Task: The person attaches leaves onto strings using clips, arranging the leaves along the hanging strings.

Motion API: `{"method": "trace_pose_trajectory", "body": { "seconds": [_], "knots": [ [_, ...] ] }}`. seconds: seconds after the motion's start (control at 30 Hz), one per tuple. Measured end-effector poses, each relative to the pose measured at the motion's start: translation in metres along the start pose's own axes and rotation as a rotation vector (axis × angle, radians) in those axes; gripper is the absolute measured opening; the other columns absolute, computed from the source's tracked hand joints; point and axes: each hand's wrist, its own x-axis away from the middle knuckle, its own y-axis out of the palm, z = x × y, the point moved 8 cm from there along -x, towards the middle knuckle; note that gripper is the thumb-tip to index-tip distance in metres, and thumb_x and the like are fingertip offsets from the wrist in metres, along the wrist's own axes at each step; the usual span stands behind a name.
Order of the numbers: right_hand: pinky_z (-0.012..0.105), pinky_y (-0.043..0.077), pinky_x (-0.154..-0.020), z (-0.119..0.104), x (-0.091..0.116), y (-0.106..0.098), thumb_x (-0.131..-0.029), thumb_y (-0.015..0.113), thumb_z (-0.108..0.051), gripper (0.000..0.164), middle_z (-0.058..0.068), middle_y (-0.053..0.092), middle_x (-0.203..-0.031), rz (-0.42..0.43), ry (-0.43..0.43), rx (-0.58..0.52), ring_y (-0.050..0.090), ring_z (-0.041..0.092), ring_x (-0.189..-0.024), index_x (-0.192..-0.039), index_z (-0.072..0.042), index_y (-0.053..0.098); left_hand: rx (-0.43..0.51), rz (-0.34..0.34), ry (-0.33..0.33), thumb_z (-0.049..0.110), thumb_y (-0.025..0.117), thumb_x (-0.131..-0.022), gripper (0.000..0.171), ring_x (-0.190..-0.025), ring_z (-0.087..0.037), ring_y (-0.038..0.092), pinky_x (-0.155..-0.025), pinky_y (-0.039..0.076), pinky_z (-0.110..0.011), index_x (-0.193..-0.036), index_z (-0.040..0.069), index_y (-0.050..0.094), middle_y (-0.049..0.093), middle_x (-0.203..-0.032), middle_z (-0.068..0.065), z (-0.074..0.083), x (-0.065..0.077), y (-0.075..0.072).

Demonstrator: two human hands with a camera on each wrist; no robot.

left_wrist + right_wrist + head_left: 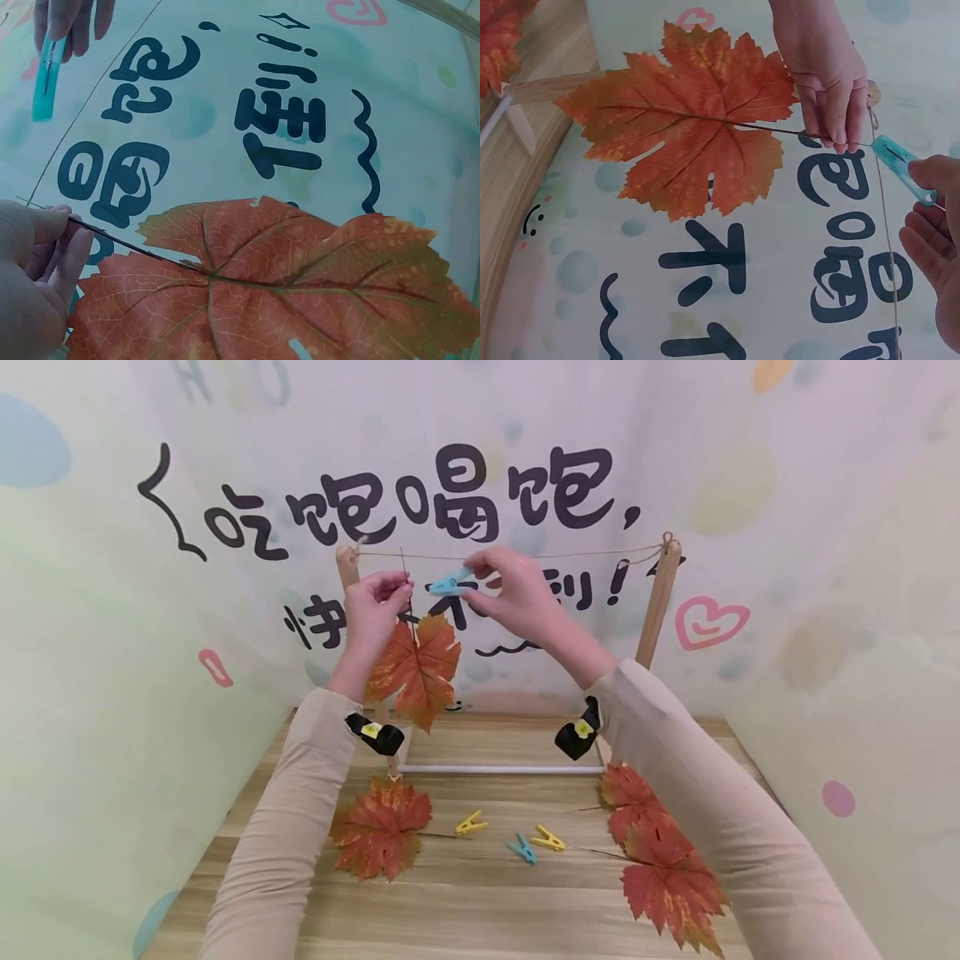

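Note:
My left hand [377, 610] pinches the thin dark stem of an orange-red artificial maple leaf [417, 670], and the leaf hangs below the fingers. The stem's tip reaches up across the twine [555, 555] strung between two wooden posts. To the right, my right hand [517, 593] holds a light-blue clothespin [448, 585] between thumb and fingers, its nose pointing left towards the stem. In the right wrist view the clothespin [901, 166] lies close to the stem's tip and overlaps the twine [889, 247].
On the wooden table [480, 902] lie a red leaf [382, 829] at left, more red leaves [671, 877] at right, and between them yellow clothespins [548, 837] and a blue clothespin [522, 848]. A wooden post [657, 602] and a white crossbar [502, 769] belong to the frame.

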Motion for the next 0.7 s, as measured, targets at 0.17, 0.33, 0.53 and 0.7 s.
{"method": "trace_pose_trajectory", "body": {
  "seconds": [0.17,0.33,0.53,0.7],
  "knots": [
    [0.029,0.051,-0.078,-0.007,-0.007,-0.002,-0.081,0.066,-0.008,0.029,0.014,0.06,-0.099,0.047,0.005,-0.02,0.056,0.02,-0.092,-0.106,0.004,0.06,-0.007,-0.004,0.013,-0.004,0.058,-0.085,0.021,-0.072,-0.004,0.057,-0.065,0.05,-0.013,-0.103,-0.014,0.06,0.06,-0.103,-0.03,0.003,0.0,-0.001],
    [0.026,0.051,-0.077,-0.007,-0.011,0.002,-0.081,0.067,-0.01,0.031,0.013,0.06,-0.099,0.077,0.018,-0.036,0.057,0.019,-0.092,-0.108,0.003,0.06,-0.027,-0.003,0.003,-0.003,0.058,-0.085,0.022,-0.073,-0.005,0.057,-0.069,0.052,-0.017,-0.104,-0.013,0.061,0.061,-0.103,-0.028,0.004,0.0,-0.002],
    [0.023,0.051,-0.075,-0.006,-0.016,0.002,-0.082,0.067,-0.012,0.031,0.012,0.06,-0.099,0.123,0.018,-0.044,0.056,0.017,-0.091,-0.108,0.003,0.061,-0.035,-0.004,0.003,-0.001,0.06,-0.084,0.023,-0.073,-0.004,0.059,-0.07,0.052,-0.019,-0.104,-0.012,0.061,0.063,-0.101,-0.025,0.002,-0.002,-0.002],
    [0.021,0.05,-0.075,-0.007,-0.022,0.0,-0.082,0.066,-0.011,0.03,0.013,0.06,-0.1,0.156,0.02,-0.038,0.055,0.017,-0.091,-0.108,0.003,0.061,-0.026,0.004,0.004,-0.003,0.059,-0.084,0.022,-0.072,-0.004,0.058,-0.068,0.051,-0.016,-0.103,-0.013,0.061,0.062,-0.101,-0.027,0.002,-0.002,-0.002]
  ]
}}
